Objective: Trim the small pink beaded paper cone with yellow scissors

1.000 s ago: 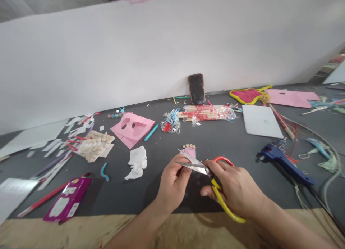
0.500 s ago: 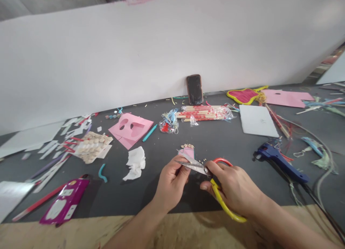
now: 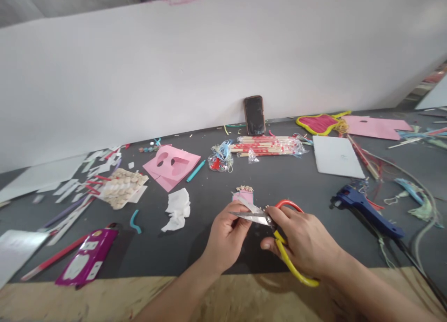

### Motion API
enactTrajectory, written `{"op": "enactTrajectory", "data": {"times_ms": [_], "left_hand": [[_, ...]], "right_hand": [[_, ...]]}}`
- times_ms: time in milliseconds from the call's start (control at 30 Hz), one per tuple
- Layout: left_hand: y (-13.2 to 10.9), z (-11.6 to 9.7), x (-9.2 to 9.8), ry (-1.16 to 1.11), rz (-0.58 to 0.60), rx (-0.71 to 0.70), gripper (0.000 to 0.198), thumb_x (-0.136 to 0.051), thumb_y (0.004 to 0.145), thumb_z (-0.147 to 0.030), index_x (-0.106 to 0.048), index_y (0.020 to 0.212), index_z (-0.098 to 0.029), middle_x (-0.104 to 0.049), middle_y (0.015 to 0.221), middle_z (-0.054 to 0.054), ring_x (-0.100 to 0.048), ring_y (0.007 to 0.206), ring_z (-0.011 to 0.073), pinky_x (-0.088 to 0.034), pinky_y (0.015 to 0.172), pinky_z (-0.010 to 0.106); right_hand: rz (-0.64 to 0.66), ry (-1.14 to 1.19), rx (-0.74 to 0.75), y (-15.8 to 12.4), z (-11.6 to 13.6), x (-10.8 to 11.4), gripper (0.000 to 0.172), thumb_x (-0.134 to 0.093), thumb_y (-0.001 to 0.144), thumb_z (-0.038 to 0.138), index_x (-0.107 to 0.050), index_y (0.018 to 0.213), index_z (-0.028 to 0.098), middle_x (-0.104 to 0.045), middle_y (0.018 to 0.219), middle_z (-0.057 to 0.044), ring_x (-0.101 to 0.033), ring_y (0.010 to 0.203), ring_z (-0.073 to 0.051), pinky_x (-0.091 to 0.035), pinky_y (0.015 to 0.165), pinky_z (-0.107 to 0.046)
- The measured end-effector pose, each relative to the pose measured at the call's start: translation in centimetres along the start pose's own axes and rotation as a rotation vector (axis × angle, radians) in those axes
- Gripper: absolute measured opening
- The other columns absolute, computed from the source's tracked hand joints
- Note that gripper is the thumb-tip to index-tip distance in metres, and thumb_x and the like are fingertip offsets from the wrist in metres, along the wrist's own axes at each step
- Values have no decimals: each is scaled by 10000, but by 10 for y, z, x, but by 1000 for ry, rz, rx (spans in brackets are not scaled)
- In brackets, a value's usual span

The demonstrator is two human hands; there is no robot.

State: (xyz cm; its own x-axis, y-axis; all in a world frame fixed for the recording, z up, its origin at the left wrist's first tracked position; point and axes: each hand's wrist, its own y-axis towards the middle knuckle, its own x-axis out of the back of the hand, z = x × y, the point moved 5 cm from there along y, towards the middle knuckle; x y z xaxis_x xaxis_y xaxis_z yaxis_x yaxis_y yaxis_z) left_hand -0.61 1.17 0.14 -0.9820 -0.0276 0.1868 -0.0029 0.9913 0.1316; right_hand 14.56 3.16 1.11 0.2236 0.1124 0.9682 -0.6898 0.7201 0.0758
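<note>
My right hand [image 3: 303,236] grips a pair of scissors [image 3: 256,218] with one red and one yellow handle. Their blades are parted and point left, over the fingers of my left hand [image 3: 226,236]. Those left fingers are pinched together around something too small to make out, partly hidden by the blades. Just beyond the blades lies a small pink card [image 3: 240,195] with little beige pieces [image 3: 244,188] along its far edge. A few more tiny bits lie close to the scissors' pivot.
Behind are a bag of sticks [image 3: 268,146], a leaning phone [image 3: 254,115] and a pink paper mask [image 3: 171,166]. A crumpled tissue [image 3: 177,209] and a purple packet [image 3: 87,257] lie left. At right are a blue glue gun [image 3: 370,211], its cord and a white board [image 3: 337,156].
The scissor blades have shifted slightly across my left fingertips, and both hands keep nearly the same place. The whole view has moved a little.
</note>
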Motion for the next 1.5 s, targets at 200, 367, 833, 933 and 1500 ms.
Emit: {"op": "enactTrajectory", "data": {"times_ms": [200,367,833,933,1500], "left_hand": [[0,6,-3,-100,44,92,248,-505,884,-312,-541,699,-150,-417,629,-33,-391,516,68,-319,480,189],[0,8,-4,-110,78,114,271,-490,890,-322,-501,677,-156,-373,601,-47,-365,502,65,-299,470,188],[1,-4,2,65,48,15,277,-474,902,-314,-522,672,-166,-445,624,-27,-425,584,97,-341,551,206],[1,-7,2,65,28,6,270,-492,891,-310,-541,670,-163,-485,664,-14,-445,598,99,-347,552,207],[-2,6,-3,-106,51,165,258,-496,881,-352,-569,741,-148,-382,610,-39,-350,490,64,-286,440,189]], "right_hand": [[44,-4,-20,-1,0,-2,369,-312,914,547,-450,956,207,-615,771,-52,-583,648,-218,-327,528,-290],[56,-4,-20,-1,-1,-3,331,-330,914,524,-435,934,210,-609,752,-45,-582,637,-213,-316,524,-284],[-10,-35,-10,1,-2,5,488,-355,863,637,-486,1044,204,-616,806,-59,-575,661,-205,-329,542,-283],[-28,-37,4,3,-2,6,621,-429,780,714,-482,1124,199,-607,857,-78,-582,735,-234,-376,596,-306],[-14,1,11,1,3,-2,392,-285,930,521,-486,898,186,-607,694,-44,-562,571,-185,-312,481,-271]]}}
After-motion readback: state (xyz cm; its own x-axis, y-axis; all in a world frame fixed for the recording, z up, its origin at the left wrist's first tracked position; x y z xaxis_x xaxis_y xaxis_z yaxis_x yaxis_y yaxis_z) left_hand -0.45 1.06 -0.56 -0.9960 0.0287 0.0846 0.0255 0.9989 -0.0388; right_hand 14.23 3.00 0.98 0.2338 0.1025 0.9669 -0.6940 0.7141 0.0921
